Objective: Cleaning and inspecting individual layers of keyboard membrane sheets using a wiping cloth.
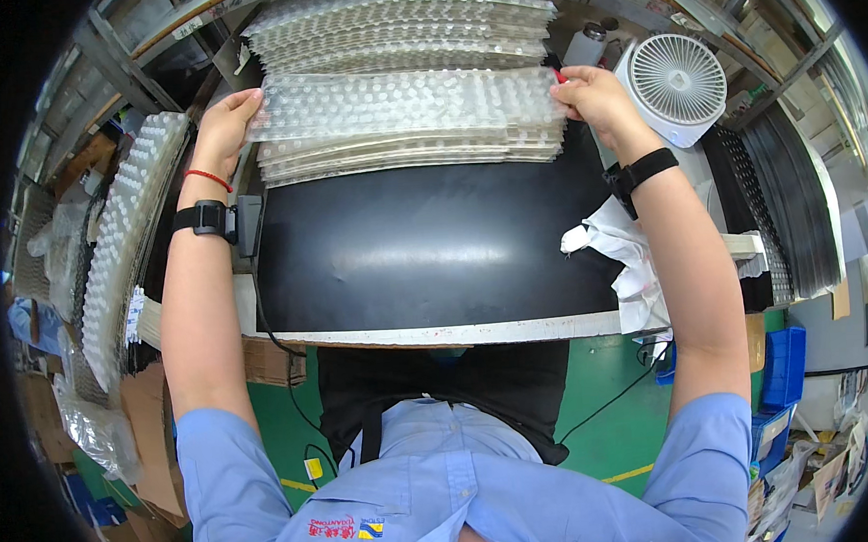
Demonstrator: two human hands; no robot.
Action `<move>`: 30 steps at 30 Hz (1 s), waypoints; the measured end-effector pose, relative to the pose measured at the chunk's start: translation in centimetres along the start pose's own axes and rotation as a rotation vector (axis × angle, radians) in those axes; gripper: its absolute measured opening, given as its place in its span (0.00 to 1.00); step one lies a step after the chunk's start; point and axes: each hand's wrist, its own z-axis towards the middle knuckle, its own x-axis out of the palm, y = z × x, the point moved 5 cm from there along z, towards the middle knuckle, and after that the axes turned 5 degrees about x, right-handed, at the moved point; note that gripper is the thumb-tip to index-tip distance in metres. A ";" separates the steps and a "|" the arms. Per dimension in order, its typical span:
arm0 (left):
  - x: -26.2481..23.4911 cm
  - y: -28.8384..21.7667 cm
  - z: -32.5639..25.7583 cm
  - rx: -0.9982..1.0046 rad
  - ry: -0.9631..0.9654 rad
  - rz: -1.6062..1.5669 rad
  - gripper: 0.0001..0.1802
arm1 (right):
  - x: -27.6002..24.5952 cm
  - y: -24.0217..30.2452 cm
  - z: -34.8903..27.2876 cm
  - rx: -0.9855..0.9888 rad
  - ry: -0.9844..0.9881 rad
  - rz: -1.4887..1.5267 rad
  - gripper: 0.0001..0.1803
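Between my two hands stretches a long translucent sheet covered in round pale dots (396, 101), held level over the far part of the table. My left hand (230, 123) pinches its left end between thumb and fingers. At the right end my right hand (590, 96) grips the other short edge; a bit of red shows by its fingertips. Under the sheet lies a stack of similar strips (408, 156), its near edge showing as thin layers. Behind it rises a taller pile of dotted sheets (401, 22).
A black mat (423, 242) covers the table, with crumpled white tissue (624, 251) at its right. Far right stand a white fan (677, 80) and a bottle (587, 42). Dotted sheets (123, 228) stand at the left; dark sheets (789, 203) stand at the right. Cables hang below the table.
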 end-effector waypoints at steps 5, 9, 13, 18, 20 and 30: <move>2.7 -0.6 -3.1 0.039 -0.008 0.157 0.40 | 0.4 -0.6 -0.5 -0.028 -0.101 -0.318 0.38; 4.5 -0.6 -5.5 0.084 0.139 0.112 0.46 | 2.6 0.1 -2.6 0.025 0.097 -0.142 0.50; 2.9 -1.2 -6.3 0.110 -0.085 0.171 0.42 | 2.8 0.2 -1.9 -0.033 0.097 -0.182 0.49; -0.7 -9.5 -15.9 0.468 -0.106 0.498 0.30 | 0.7 2.8 -9.0 -0.186 -0.014 0.083 0.41; -3.0 -11.7 -19.3 0.622 -0.172 0.867 0.28 | 0.6 4.7 -14.7 -0.204 0.134 0.111 0.39; -21.3 -5.3 -20.8 0.109 -0.290 1.386 0.23 | 5.7 2.5 -26.1 -0.122 0.593 0.255 0.42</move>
